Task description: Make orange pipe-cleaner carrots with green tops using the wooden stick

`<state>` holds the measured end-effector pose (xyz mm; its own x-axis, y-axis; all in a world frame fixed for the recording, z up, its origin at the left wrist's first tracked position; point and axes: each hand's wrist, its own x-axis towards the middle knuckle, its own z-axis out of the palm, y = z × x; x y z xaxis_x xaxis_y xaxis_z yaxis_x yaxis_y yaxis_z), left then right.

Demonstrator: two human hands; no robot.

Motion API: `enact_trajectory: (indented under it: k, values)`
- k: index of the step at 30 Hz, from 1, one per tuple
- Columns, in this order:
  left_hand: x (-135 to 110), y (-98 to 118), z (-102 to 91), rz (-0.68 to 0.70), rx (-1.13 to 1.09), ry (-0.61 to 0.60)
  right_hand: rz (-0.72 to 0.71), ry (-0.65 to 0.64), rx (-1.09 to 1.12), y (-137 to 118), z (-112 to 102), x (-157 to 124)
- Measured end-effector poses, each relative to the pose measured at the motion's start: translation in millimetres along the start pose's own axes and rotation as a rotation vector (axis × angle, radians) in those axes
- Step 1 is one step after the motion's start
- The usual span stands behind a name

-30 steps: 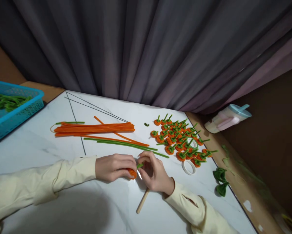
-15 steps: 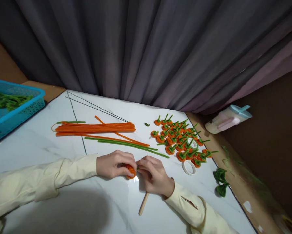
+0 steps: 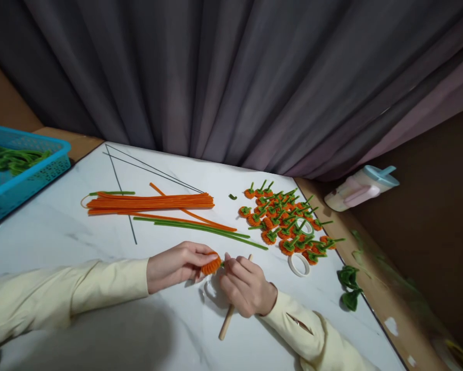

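My left hand (image 3: 175, 267) pinches a small ribbed orange pumpkin (image 3: 211, 264) made of pipe cleaner, between thumb and fingers. Close on its right, my right hand (image 3: 244, 286) has its fingers curled and pressed together at the pumpkin's green end (image 3: 221, 264), which is mostly hidden; it seems to grip the green pipe-cleaner stem. Beneath the right hand a wooden stick (image 3: 227, 323) lies on the table, its two ends showing. Beyond the hands lie a bundle of orange pipe cleaners (image 3: 150, 202) and a few loose green pipe cleaners (image 3: 212, 233).
Many finished pumpkins (image 3: 270, 236) with green stems cluster at the right, with white tape rings (image 3: 299, 265) among and beside them. Dark green leaf-like pieces (image 3: 349, 288) lie near the right edge. A blue basket (image 3: 57, 157) stands left; a tumbler (image 3: 361, 188) lies back right.
My left hand has turned and shifted slightly left, so more of the pumpkin's ribbed side shows. My right hand has rolled and dropped slightly, uncovering the stick's upper end.
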<state>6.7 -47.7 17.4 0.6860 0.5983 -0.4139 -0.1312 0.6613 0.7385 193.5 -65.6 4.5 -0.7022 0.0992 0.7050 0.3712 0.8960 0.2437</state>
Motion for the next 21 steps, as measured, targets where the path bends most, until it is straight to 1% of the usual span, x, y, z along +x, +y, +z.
enact_trajectory:
  k: [3,8,10,12,15,21]
  values:
    - [4,0,-4.6,0.025,-0.044,-0.003,0.087,-0.012,-0.022,1,2,-4]
    - [9,3,-13.7,0.108,-0.041,0.001,0.414,-0.059,-0.02,3,5,-3]
    - [10,4,-15.8,0.124,-0.041,-0.005,0.48,-0.075,0.033,3,4,0]
    - [10,4,-16.9,0.135,-0.032,-0.017,0.503,-0.11,0.101,3,4,2]
    - [11,3,-17.6,0.133,-0.023,-0.037,0.494,-0.155,0.177,4,4,2]
    - [10,2,-18.4,0.111,-0.009,-0.046,0.433,-0.186,0.199,6,6,-3]
